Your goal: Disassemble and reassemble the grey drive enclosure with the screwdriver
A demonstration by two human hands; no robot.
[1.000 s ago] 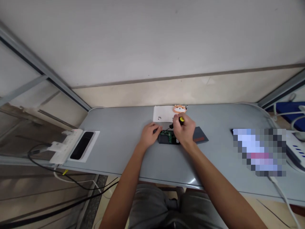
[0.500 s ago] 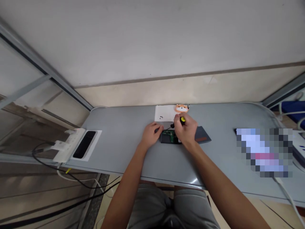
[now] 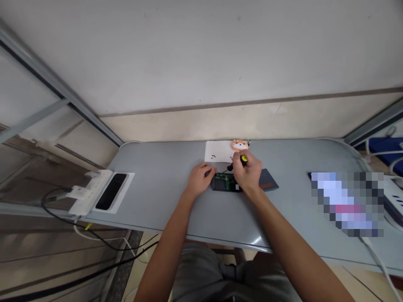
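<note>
A dark device with a green circuit board showing lies on the grey table. My right hand is wrapped round a black and yellow screwdriver, whose thin shaft slants down left to the board's upper edge. At the device's left end, my left hand has its thumb and fingertips closed on the device's corner. A dark flat panel with a brown strip lies to the right, partly behind my right hand. Behind the device is a white sheet bearing several small dark screws.
An orange and white animal-faced item sits at the sheet's right. On the left are a black phone on white paper and a white power strip with cables. A pixelated item lies right, with a cable.
My right hand and the screwdriver have shifted slightly right, showing more of the device. My left hand stays at its left end. The camera view has moved slightly.
</note>
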